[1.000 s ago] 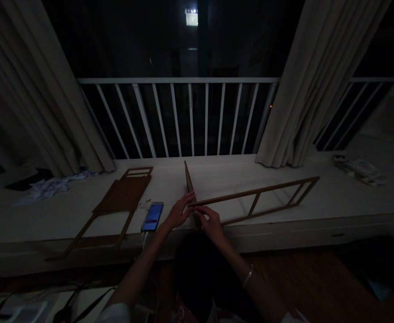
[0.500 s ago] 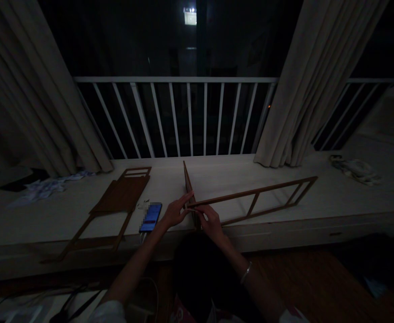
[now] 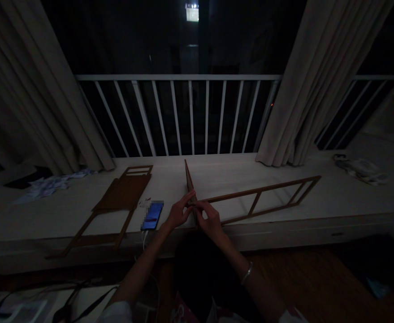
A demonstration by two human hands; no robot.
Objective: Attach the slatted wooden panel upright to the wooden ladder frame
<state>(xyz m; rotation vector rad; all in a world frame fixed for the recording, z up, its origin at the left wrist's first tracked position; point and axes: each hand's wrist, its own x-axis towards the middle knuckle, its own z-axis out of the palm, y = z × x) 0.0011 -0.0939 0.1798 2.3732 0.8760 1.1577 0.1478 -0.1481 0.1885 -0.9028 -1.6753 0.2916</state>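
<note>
A brown wooden panel (image 3: 189, 179) stands on edge on the white ledge, seen almost edge-on. My left hand (image 3: 179, 213) grips it near its close end, fingers along its left face. From that end a long wooden frame (image 3: 257, 197) with crossbars stretches right. My right hand (image 3: 210, 219) is at the joint between panel and frame, thumb and fingers pinched together. Whatever is between those fingertips is too small and dark to make out. Both hands' fingertips nearly meet there.
A small brown wooden folding chair (image 3: 124, 193) lies left on the ledge (image 3: 170, 172). A lit phone (image 3: 152, 216) with a white cable rests beside it. Crumpled cloth or paper (image 3: 49, 185) lies far left, a pale bundle (image 3: 361, 169) far right. White railing (image 3: 190, 116) and curtains (image 3: 287, 98) stand behind.
My right fingertips have moved slightly up and left, closer to the left hand. A thin light sliver seen at the fingertips before no longer shows. The view has shifted slightly.
</note>
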